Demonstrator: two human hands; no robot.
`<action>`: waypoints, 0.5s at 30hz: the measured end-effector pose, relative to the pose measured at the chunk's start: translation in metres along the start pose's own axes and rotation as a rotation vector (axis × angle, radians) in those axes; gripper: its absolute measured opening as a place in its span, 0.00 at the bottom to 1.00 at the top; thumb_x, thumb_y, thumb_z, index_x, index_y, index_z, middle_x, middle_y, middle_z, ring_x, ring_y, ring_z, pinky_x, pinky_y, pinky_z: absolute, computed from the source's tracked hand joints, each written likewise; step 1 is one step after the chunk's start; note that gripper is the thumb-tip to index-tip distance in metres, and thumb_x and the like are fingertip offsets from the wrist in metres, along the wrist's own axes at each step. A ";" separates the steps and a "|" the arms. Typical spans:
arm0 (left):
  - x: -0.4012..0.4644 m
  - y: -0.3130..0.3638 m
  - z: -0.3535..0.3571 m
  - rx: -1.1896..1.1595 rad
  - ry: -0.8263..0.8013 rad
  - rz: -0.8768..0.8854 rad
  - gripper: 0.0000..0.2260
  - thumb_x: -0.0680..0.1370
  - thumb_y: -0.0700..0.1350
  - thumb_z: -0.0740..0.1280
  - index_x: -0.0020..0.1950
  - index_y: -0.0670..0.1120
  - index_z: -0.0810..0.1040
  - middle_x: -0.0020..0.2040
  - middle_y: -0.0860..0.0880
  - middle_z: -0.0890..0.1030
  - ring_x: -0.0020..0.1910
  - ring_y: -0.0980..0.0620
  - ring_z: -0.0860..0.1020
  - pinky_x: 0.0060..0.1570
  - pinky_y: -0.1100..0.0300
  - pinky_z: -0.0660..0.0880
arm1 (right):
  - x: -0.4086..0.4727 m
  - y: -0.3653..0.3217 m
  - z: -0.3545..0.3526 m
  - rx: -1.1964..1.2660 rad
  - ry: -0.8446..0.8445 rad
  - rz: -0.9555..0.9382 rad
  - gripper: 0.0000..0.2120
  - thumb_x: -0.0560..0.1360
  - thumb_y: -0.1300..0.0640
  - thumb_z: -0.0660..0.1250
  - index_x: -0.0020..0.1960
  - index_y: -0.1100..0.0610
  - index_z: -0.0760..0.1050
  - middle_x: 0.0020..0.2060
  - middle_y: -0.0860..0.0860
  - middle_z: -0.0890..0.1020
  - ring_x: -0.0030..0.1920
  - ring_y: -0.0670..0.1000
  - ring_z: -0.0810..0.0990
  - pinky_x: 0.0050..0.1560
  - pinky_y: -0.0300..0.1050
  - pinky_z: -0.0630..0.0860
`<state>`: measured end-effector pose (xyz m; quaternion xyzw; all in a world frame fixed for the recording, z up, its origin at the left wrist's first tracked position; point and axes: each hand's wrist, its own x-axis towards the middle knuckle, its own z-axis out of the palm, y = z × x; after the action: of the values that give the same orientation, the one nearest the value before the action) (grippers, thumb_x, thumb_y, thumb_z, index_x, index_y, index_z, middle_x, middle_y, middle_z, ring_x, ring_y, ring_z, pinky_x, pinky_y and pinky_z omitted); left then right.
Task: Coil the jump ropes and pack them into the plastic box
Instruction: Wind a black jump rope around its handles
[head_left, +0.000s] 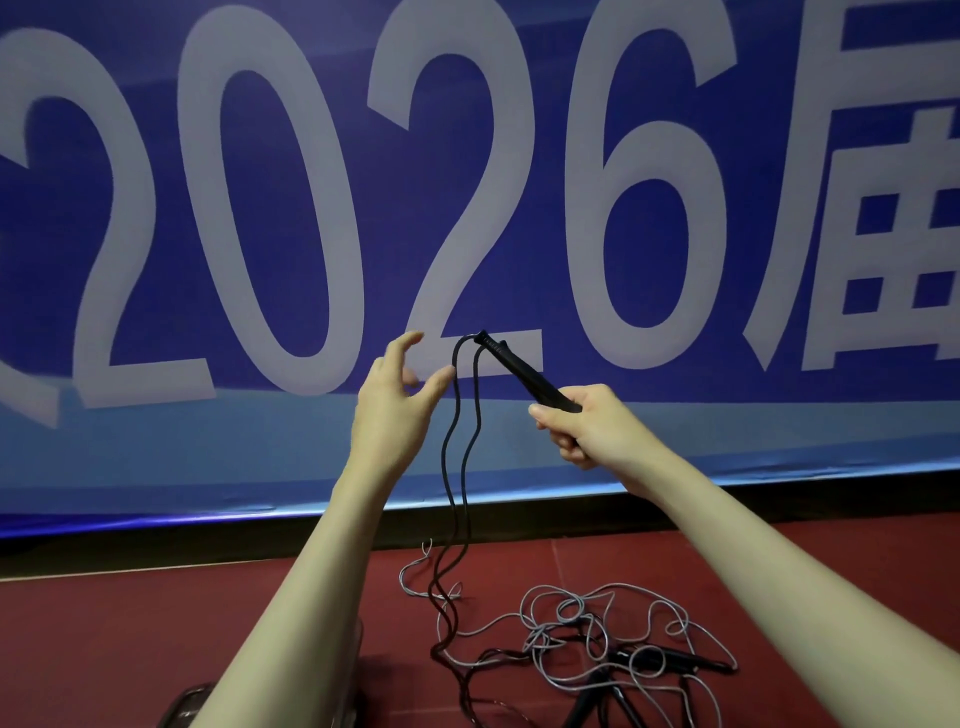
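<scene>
My right hand (582, 426) grips two black jump rope handles (519, 371) held together, tips pointing up and left. Two strands of black rope (449, 457) hang from the handle tips down to the red floor. My left hand (395, 410) is raised beside the strands with fingers spread, a fingertip close to or touching the rope near the top. On the floor lies a tangle of grey rope (582, 623) mixed with black rope and more black handles (670, 660). The clear plastic box (182, 709) shows at the bottom left, partly hidden by my left forearm.
A large blue banner (311, 208) with white "2026" lettering fills the wall ahead. A black skirting strip (156, 551) runs along its base above the red floor (130, 634).
</scene>
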<state>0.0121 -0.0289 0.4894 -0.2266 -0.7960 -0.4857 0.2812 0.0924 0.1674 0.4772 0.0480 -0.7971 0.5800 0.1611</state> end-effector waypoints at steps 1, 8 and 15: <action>-0.001 0.000 0.001 -0.077 -0.086 0.026 0.21 0.77 0.55 0.66 0.70 0.57 0.67 0.51 0.52 0.73 0.49 0.55 0.73 0.52 0.58 0.71 | 0.000 -0.001 -0.001 -0.011 -0.030 -0.002 0.09 0.79 0.57 0.66 0.42 0.60 0.72 0.24 0.47 0.67 0.24 0.46 0.62 0.25 0.37 0.58; -0.007 0.014 0.007 -0.456 -0.301 0.030 0.11 0.83 0.48 0.58 0.61 0.48 0.75 0.41 0.50 0.77 0.42 0.56 0.79 0.53 0.62 0.74 | -0.004 -0.002 -0.003 -0.081 -0.169 -0.032 0.09 0.78 0.58 0.67 0.41 0.58 0.71 0.26 0.48 0.68 0.26 0.46 0.65 0.26 0.36 0.61; -0.004 0.012 0.011 -0.366 -0.225 0.012 0.08 0.81 0.46 0.63 0.57 0.48 0.79 0.31 0.63 0.75 0.30 0.61 0.68 0.32 0.69 0.67 | -0.004 -0.004 -0.008 -0.074 -0.199 -0.045 0.10 0.75 0.59 0.71 0.53 0.64 0.79 0.31 0.50 0.71 0.31 0.46 0.67 0.31 0.36 0.65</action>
<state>0.0201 -0.0146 0.4903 -0.3317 -0.7195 -0.5920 0.1476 0.0988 0.1727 0.4818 0.1171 -0.8286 0.5390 0.0959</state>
